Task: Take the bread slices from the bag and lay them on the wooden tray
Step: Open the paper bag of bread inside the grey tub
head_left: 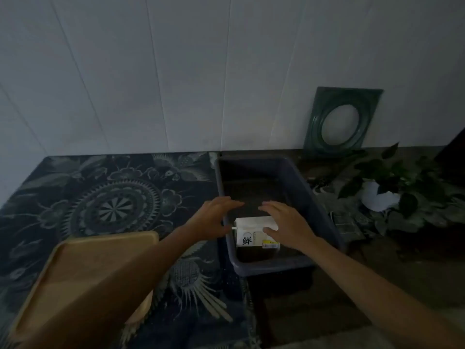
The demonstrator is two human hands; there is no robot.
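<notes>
From my head view, the white bread bag with a black printed character and a yellow label [255,231] lies in the near part of the dark grey plastic tub [324,205], its long axis running near to far. My left hand [214,217] is over the tub's left rim, just left of the bag, and my right hand [286,222] is over the bag's right top corner. Both are spread open, fingers loose, gripping nothing. I cannot tell whether my right thumb touches the bag. The right hand is the nearer of the two; the bag lies between and just below them.

The light wooden tray with rounded corners [83,273] sits on the dark floral-patterned table [113,197], well to the near left of the tub, empty and partly hidden by my left forearm. No slices are out yet.

On the far right stand a leafy green potted plant [392,182] and a green square frame with a round hole [342,122] leaning on the wall, both clear of my path. Only the tub's wall stands between bag and tray, so I judge I must lift first.
</notes>
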